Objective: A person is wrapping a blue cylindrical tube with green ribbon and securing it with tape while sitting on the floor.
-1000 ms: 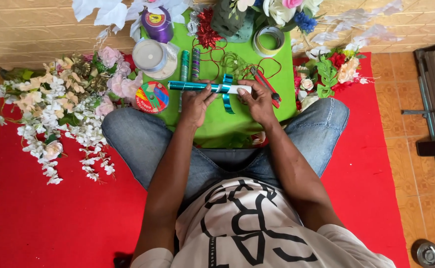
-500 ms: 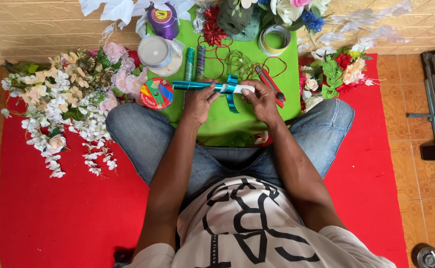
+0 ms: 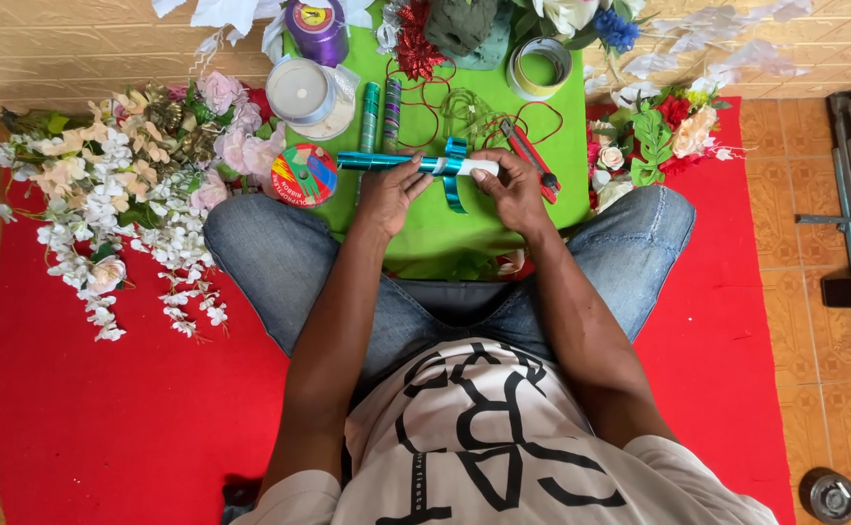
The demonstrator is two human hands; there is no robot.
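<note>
We look down at our two hands over a green mat (image 3: 425,233) that lies on our lap and on the red cloth (image 3: 134,408). Our left hand (image 3: 391,190) and our right hand (image 3: 513,185) both hold a long stick (image 3: 372,161) that lies flat, side to side. The stick is shiny teal on the left and white at its right end. Our left hand pinches it near the middle with thumb and fingers. Our right hand is closed around the white end. A teal ribbon (image 3: 454,185) goes around the stick between our hands, and a loose bit hangs down onto the mat.

Just left of our left hand sits a round spool (image 3: 304,175) with many colours. Above it is a white roll (image 3: 301,92), and further up a purple roll (image 3: 316,24). Two thin green sticks (image 3: 382,112) lie on the mat above the long stick. Red pliers (image 3: 527,156) lie just beside our right hand, near thin red wire (image 3: 425,107). A tape ring (image 3: 540,68) sits near the top of the mat.

A big heap of white and pink flowers (image 3: 124,194) lies on the left. More flowers (image 3: 654,136), red, pink and green, lie on the right by our knee
</note>
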